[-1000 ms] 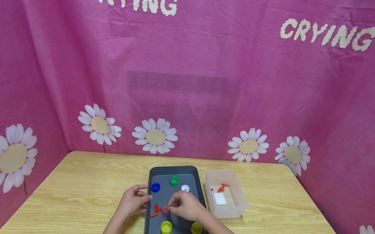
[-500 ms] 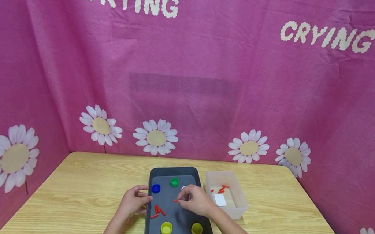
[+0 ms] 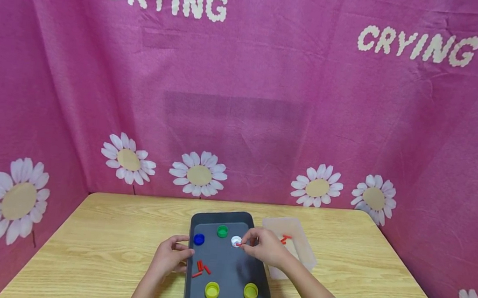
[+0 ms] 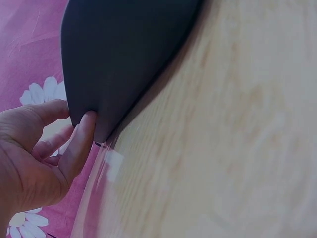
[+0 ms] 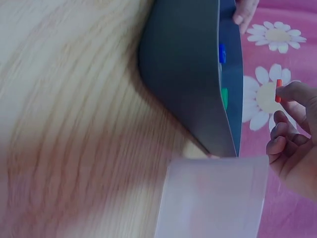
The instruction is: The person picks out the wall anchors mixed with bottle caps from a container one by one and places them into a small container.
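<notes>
right hand (image 3: 266, 247) pinches one red stick (image 5: 278, 91); one tray (image 3: 225, 265) holds five caps (image 3: 212, 291).

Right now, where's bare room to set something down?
Bare: the table left of the left hand, the table right of the translucent bin, and the middle of the tray, between the white cap and yellow caps. Crowded: around the red sticks and the white cap, where the right hand pinches another stick.

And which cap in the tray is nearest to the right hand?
The white cap, by the right hand; blue cap, green cap and two yellow caps lie farther.
</notes>
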### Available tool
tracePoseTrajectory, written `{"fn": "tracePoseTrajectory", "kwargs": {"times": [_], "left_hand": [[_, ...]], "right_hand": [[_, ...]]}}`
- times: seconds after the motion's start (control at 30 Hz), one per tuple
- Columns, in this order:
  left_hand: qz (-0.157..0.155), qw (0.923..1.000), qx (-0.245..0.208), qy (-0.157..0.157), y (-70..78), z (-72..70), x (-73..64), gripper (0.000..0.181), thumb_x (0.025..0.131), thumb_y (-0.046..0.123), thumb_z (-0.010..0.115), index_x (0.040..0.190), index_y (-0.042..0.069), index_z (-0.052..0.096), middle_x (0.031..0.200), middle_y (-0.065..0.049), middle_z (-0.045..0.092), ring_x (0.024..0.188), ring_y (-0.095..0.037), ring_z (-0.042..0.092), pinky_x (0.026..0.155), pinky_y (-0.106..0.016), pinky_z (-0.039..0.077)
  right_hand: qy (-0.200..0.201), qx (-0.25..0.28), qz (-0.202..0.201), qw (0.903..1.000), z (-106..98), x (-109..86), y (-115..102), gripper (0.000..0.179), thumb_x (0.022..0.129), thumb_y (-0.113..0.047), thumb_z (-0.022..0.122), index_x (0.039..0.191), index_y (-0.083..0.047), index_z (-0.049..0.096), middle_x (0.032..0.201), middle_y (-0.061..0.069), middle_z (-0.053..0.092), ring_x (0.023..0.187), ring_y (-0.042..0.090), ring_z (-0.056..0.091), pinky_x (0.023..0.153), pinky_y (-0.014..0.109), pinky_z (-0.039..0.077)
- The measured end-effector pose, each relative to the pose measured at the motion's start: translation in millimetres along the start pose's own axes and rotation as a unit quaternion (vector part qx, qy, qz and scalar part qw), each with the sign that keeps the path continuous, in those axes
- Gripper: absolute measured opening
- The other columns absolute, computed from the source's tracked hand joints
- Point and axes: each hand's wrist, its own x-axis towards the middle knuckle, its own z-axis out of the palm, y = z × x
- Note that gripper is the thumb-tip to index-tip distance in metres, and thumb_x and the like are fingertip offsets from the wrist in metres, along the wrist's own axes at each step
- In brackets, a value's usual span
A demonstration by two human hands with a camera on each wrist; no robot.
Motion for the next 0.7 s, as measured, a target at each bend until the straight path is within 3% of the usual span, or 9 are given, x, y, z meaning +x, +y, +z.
{"fn": "tracePoseTrajectory", "kwargs": {"times": [0.33,0.7], "left_hand": [[-0.001,1.0000,0.009,0.003,0.5,0.0,0.3,0.046,0.079,0.004,0.069,0.122,-0.003,0.054,0.093,-0.015,0.060,0.065,-0.014,0.063,0.053,-0.033,0.057],[-0.004,1.0000,0.009,0.003,1.8,0.4,0.0,0.046,0.080,0.004,0.069,0.123,-0.003,0.054,0.093,-0.015,0.061,0.065,-0.015,0.063,0.053,-0.033,0.057]], "right_hand": [[0.046,-0.023,0.000,0.9987,-18,-3.4,13,0.002,0.079,-0.011,0.069,0.080,-0.010,0.067,0.069,-0.004,0.052,0.063,0.008,0.046,0.050,0.019,0.039],[0.067,-0.034,-0.004,0.9972,-37,-7.0,30,0.005,0.080,-0.011,0.068,0.078,-0.007,0.066,0.069,-0.002,0.054,0.063,0.006,0.045,0.053,0.018,0.039]]}}
